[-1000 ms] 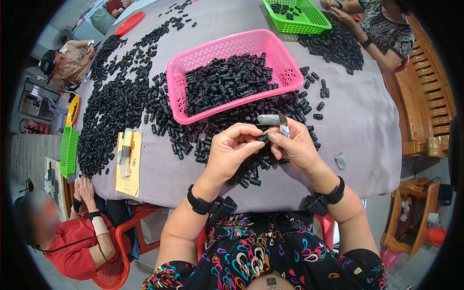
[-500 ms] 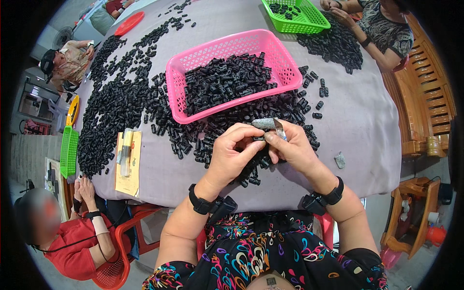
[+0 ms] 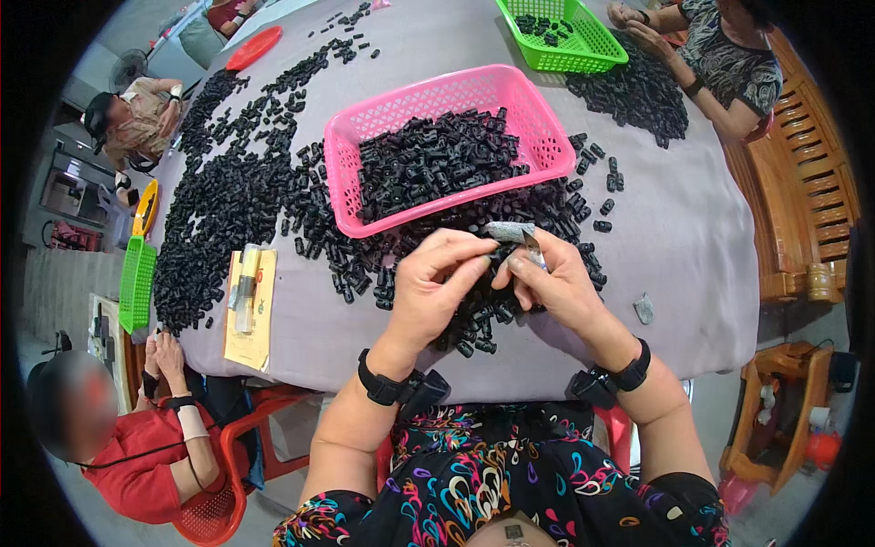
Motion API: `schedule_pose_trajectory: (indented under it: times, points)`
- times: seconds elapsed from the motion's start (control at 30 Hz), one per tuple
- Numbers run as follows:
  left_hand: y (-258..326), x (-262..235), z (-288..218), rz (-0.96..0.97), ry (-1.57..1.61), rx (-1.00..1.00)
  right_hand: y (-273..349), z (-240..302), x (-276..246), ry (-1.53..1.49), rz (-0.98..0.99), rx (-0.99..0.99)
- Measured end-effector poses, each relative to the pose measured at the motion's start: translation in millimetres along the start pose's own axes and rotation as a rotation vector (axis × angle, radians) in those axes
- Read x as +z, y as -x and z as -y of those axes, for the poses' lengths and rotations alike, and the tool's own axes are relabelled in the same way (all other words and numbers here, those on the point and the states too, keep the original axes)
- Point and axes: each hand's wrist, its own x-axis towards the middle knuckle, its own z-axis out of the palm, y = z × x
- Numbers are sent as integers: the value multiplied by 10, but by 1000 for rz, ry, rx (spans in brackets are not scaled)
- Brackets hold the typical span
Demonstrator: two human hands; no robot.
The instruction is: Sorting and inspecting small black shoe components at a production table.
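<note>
A small black plastic part (image 3: 492, 260) – light, stiff, probably a little slippery – sits pinched between left hand (image 3: 437, 292) and right hand (image 3: 556, 287), over the grey desk (image 3: 693, 237), before the pink basket (image 3: 437, 155); pinch its ends.

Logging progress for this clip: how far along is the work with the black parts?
Done: the pink basket holds a heap of black parts. In hand: the left hand and right hand pinch one small part together, beside a grey piece. Left: loose black pieces cover the table.
</note>
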Motion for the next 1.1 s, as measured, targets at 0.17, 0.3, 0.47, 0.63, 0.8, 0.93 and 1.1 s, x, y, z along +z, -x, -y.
schedule_pose_trajectory:
  times: [0.17, 0.3, 0.47, 0.63, 0.8, 0.93, 1.1]
  points:
    - [-3, -82, -32, -99, 211, -81, -6, -6, 2, 48, -7, -13]
    - [-45, -149, -234, -244, -52, 133, -22, -4, 3, 70, -18, 2]
    - [-365, -397, -287, -481, -533, 356, -37, -36, -40, 54, -22, -17]
    - [-256, -204, -360, -389, -392, 292, -65, -21, -112, 67, -117, -54]
    - [-142, -118, -122, 50, -670, 97, -70, -36, -81, 26, -121, -49]
    - [-128, -76, -66, 176, -937, 14, -12, -29, -24, 241, -92, -97]
    - [-164, -3, -4, 234, -933, 41, 19, 24, 6, 297, -56, -159]
